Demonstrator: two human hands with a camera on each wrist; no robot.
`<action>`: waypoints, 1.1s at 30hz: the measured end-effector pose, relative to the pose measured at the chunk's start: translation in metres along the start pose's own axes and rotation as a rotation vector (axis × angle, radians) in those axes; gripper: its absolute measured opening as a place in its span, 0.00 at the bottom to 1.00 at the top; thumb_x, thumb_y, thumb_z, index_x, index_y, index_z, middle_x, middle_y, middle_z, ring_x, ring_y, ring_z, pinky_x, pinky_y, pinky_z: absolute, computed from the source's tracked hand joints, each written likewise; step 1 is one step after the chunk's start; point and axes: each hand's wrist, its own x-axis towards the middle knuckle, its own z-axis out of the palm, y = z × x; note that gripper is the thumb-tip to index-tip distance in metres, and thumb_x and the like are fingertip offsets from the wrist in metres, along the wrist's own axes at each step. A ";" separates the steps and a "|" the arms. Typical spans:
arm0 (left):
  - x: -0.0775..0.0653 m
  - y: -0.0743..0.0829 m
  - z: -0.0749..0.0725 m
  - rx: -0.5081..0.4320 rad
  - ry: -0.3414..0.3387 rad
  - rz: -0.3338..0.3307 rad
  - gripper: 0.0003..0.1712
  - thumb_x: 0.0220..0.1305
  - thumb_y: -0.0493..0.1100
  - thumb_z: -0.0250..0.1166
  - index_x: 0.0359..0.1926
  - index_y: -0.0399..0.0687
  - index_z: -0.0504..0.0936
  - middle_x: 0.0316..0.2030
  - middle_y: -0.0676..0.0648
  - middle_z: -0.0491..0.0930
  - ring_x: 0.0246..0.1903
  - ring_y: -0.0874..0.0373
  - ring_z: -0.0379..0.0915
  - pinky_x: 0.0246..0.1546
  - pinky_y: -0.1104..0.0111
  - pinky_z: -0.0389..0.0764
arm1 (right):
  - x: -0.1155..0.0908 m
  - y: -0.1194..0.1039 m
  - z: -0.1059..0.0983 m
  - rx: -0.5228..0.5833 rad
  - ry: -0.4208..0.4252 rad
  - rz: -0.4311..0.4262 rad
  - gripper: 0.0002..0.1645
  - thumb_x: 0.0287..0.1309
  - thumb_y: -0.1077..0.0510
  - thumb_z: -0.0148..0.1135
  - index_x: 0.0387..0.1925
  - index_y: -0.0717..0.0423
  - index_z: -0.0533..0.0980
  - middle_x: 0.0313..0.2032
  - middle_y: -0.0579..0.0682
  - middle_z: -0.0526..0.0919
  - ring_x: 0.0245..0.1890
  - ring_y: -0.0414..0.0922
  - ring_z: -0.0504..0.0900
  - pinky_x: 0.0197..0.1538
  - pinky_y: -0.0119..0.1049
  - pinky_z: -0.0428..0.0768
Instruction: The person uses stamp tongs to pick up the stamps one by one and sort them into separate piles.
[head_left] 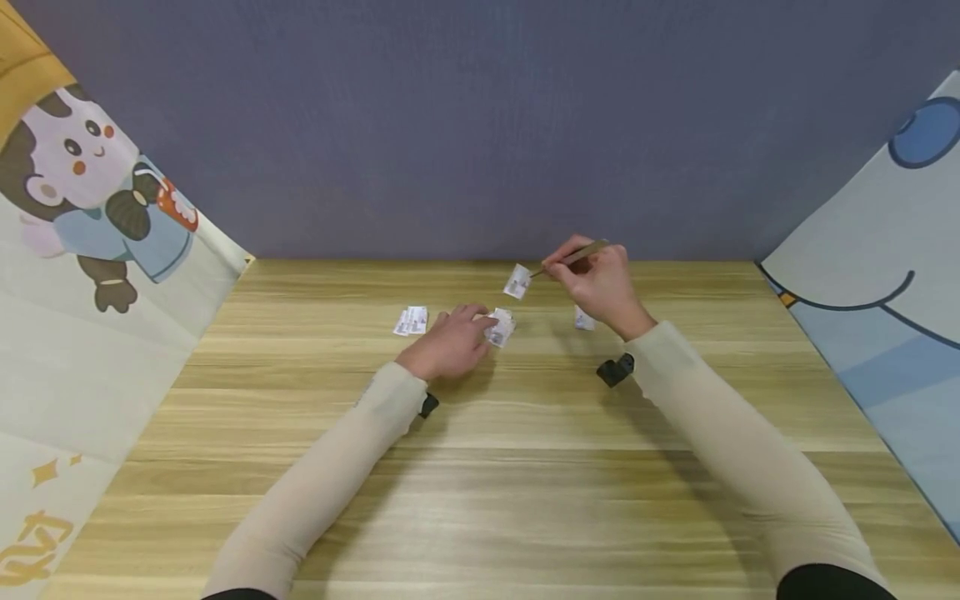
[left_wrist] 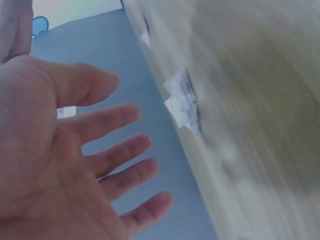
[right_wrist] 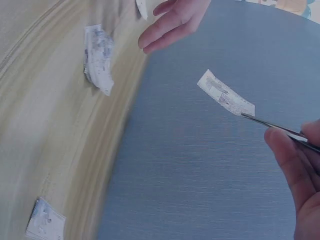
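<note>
My right hand [head_left: 606,290] pinches a pair of slim tweezers [head_left: 589,251] between thumb and fingers. The tips of the tweezers grip one corner of a small postage stamp [right_wrist: 226,95] with perforated edges, held up above the table. Below it, a loose pile of stamps [head_left: 501,330] lies on the wood in the middle. My left hand [head_left: 452,343] hovers beside that pile, palm facing sideways and fingers loosely spread, with nothing in its grasp in the left wrist view.
Left of the pile, a few overlapping stamps [head_left: 412,320] lie on the wooden table [head_left: 480,500]. Another small stack of stamps [head_left: 584,319] sits to the right, partly behind the right hand. A blue-grey panel [head_left: 480,125] stands along the far edge, with printed cloths at both sides.
</note>
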 end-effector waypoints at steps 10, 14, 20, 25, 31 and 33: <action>0.002 -0.001 -0.014 -0.018 0.060 -0.051 0.27 0.71 0.49 0.52 0.68 0.49 0.64 0.68 0.45 0.58 0.67 0.51 0.49 0.65 0.50 0.50 | 0.013 -0.010 -0.002 0.033 -0.011 -0.071 0.03 0.51 0.74 0.64 0.26 0.67 0.80 0.27 0.60 0.83 0.23 0.51 0.83 0.28 0.28 0.80; 0.005 -0.004 -0.020 -0.006 0.077 -0.078 0.27 0.70 0.49 0.52 0.68 0.50 0.65 0.68 0.46 0.58 0.67 0.51 0.49 0.66 0.50 0.49 | 0.021 -0.005 0.000 0.055 -0.025 -0.088 0.03 0.51 0.75 0.64 0.26 0.68 0.80 0.27 0.60 0.83 0.24 0.51 0.83 0.28 0.29 0.80; 0.004 -0.010 -0.026 -0.018 0.094 -0.109 0.28 0.70 0.49 0.53 0.68 0.48 0.65 0.68 0.45 0.58 0.67 0.50 0.49 0.65 0.48 0.49 | 0.029 -0.001 0.007 0.064 -0.045 -0.063 0.04 0.50 0.75 0.63 0.27 0.68 0.80 0.27 0.60 0.83 0.23 0.46 0.82 0.27 0.30 0.80; -0.006 -0.016 -0.029 -0.017 0.108 -0.118 0.27 0.71 0.49 0.52 0.67 0.46 0.66 0.68 0.45 0.58 0.67 0.49 0.49 0.65 0.50 0.51 | 0.030 -0.003 0.016 0.062 -0.044 -0.070 0.02 0.52 0.73 0.64 0.27 0.69 0.80 0.27 0.60 0.83 0.23 0.47 0.82 0.27 0.32 0.80; -0.019 -0.025 -0.034 -0.027 0.116 -0.143 0.27 0.71 0.49 0.51 0.67 0.45 0.65 0.67 0.44 0.58 0.67 0.49 0.49 0.65 0.49 0.51 | 0.035 0.019 0.035 0.077 -0.053 -0.034 0.01 0.55 0.68 0.65 0.29 0.65 0.81 0.27 0.55 0.83 0.22 0.46 0.81 0.25 0.29 0.78; -0.023 -0.029 -0.035 -0.027 0.121 -0.151 0.27 0.71 0.49 0.51 0.67 0.44 0.65 0.67 0.44 0.59 0.67 0.48 0.50 0.65 0.49 0.51 | 0.036 0.026 0.042 0.089 -0.064 -0.008 0.02 0.55 0.66 0.66 0.30 0.64 0.81 0.27 0.51 0.83 0.22 0.43 0.80 0.25 0.29 0.78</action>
